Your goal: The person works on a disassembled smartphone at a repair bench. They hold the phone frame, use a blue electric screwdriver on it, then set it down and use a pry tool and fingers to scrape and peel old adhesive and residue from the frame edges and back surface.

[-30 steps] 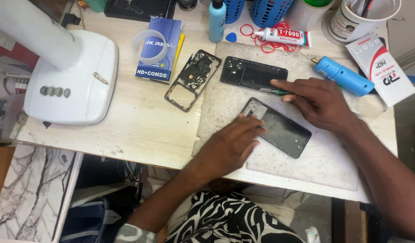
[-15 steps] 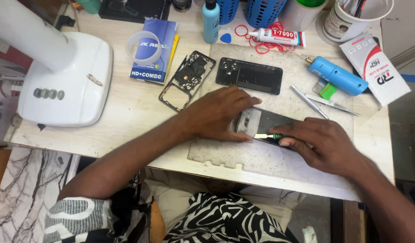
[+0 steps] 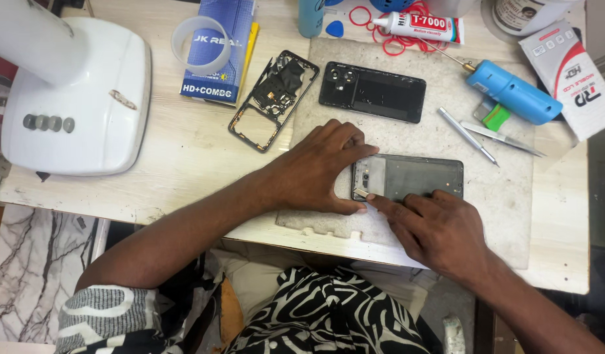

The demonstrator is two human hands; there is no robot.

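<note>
phone: opened dark handset (image 3: 410,178) lying flat on the grey work mat (image 3: 407,131), near its front edge, back side up
left hand (image 3: 319,169): at the phone's 9 o'clock end, fingers spread and pressing down on that short edge — pinning it, not wrapped around it
right hand (image 3: 440,229): at 6 o'clock, index fingertip pushing on the lower left corner, nothing held that I can see
handling: looks light, thin, stiff but fragile — I'd hold the rim, not the exposed insides
nearby: second black phone (image 3: 372,92) at 12 o'clock, bare frame (image 3: 273,98) at 10, tweezers (image 3: 502,136) at 2
</note>
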